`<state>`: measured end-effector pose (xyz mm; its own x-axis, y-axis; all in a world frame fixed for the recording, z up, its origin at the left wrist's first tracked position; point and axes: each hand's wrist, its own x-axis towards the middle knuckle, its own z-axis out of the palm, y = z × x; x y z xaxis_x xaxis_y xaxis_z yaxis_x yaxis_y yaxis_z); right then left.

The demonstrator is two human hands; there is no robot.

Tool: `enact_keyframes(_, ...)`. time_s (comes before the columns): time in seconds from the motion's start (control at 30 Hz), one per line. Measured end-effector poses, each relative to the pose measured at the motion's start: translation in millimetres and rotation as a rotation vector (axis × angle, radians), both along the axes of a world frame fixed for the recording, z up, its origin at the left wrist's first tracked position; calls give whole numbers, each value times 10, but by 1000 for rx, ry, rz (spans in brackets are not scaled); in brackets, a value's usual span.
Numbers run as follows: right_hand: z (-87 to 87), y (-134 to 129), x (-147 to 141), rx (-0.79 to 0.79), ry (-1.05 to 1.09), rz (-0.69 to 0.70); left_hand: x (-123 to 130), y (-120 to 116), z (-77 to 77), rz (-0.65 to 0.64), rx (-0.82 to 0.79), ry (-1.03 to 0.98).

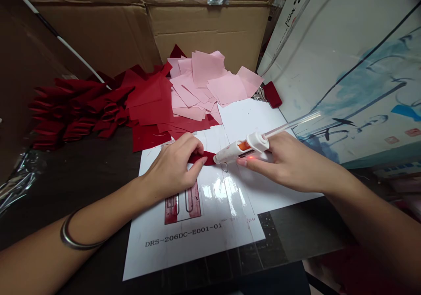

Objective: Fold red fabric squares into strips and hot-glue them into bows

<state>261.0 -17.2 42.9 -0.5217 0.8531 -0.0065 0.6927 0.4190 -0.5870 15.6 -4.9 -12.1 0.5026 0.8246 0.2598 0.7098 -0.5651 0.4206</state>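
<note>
My left hand (179,163) is closed, pinching a small piece of dark red fabric (208,158) above the printed white sheet (154,260). In my right hand (279,161) is a white hot glue gun (235,149), its clear glue stick (292,125) poking out of the back and a small red light glowing near the thumb. The gun's nozzle is at the right end of the red piece; whether it touches cannot be made out. A thin metal loop shows just below the nozzle. My fingers on the gun's handle are partly hidden behind it.
Folded red fabric pieces (79,106) pile up at the left back. Flat red squares (151,100) and pink squares (204,84) lie behind my hands. A dark red block (272,94) sits beside metal clips (259,94). Cardboard (210,32) and a painted panel (355,67) border the table.
</note>
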Motion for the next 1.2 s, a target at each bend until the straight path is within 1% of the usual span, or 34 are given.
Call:
enact_keyframes(0.23, 14, -15, -4, -18, -11, 5, -1, 0, -7, -34, -7, -3)
enact_keyframes(0.43, -3, -22, -11, 0, -48, -33, 5, 9, -13, -29, -21, -20)
enact_keyframes(0.63, -8, -25, -43, 94, -87, -81, -2, 6, -9, -40, -23, -11)
enact_keyframes(0.93, 97, -29, -117, 97, -127, -13, -5, 11, -22, -44, -9, -10)
enact_keyframes(1.2, 95, -43, -123, 101, -120, -9, -16, 16, -63, -41, 14, -14)
